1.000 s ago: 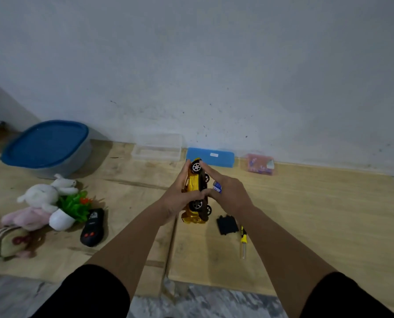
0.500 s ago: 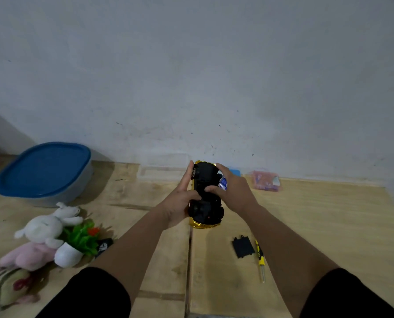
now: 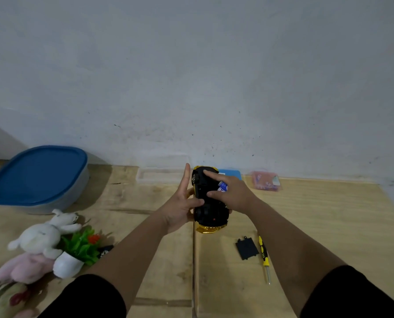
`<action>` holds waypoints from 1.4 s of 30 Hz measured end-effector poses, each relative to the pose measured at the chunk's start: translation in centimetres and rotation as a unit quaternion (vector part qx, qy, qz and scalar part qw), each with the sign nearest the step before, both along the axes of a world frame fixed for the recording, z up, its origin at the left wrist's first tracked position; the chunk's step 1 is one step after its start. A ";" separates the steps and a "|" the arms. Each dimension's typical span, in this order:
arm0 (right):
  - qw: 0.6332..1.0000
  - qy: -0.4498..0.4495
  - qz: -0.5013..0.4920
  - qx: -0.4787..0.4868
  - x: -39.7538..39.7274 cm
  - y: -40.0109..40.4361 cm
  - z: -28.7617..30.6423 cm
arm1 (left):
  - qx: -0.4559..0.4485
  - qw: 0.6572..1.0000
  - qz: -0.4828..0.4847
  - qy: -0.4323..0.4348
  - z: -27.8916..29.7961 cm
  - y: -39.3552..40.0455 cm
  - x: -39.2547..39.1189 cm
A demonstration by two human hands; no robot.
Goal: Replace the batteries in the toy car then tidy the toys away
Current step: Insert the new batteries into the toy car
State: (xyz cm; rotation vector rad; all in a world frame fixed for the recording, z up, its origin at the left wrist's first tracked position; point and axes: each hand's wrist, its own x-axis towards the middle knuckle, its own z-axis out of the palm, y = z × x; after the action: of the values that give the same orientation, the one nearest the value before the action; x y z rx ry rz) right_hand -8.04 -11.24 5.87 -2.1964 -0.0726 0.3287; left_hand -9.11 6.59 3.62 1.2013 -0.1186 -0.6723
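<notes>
The yellow toy car [image 3: 210, 210] is held upside down above the wooden floor, its black underside facing me. My left hand [image 3: 180, 207] grips its left side, thumb across the underside and one finger pointing straight up. My right hand [image 3: 235, 196] rests its fingertips on the underside and pinches a blue-and-white battery [image 3: 223, 187] between its fingers. The black battery cover [image 3: 246, 248] lies on the floor to the lower right, beside a yellow-handled screwdriver [image 3: 263, 253].
A tub with a blue lid [image 3: 35, 175] stands at the left wall. Plush toys [image 3: 44, 236], a small fake plant [image 3: 79, 246] and a black remote [image 3: 105, 250] lie at lower left. A clear box [image 3: 159, 174], blue box [image 3: 231, 173] and pink packet [image 3: 266, 181] line the wall.
The car has been turned from lying on its side to underside facing me. My left finger has straightened upward, and my right fingers have spread over the underside.
</notes>
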 end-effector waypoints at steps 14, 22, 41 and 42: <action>0.968 0.112 0.206 -0.085 1.9 -1.9 1.9 | 0.208 0.959 -0.132 -0.140 0.9 0.0 1.8; 0.987 0.051 0.126 -0.081 2.3 -4.3 2.7 | 0.221 0.965 0.044 -0.137 0.0 -0.5 1.5; 0.995 0.053 0.075 -0.042 1.2 -6.0 2.9 | 0.267 0.934 0.107 -0.212 -0.4 -2.4 0.3; 0.995 0.049 0.076 -0.048 1.2 -6.0 2.8 | 0.274 0.931 0.110 -0.215 -0.6 -2.3 0.3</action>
State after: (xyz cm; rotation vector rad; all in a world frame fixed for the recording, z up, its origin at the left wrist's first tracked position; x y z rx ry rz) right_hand -6.83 -17.28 8.71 -2.2705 -0.1733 0.5349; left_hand -8.79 4.30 3.04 1.8627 -0.1643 -0.2317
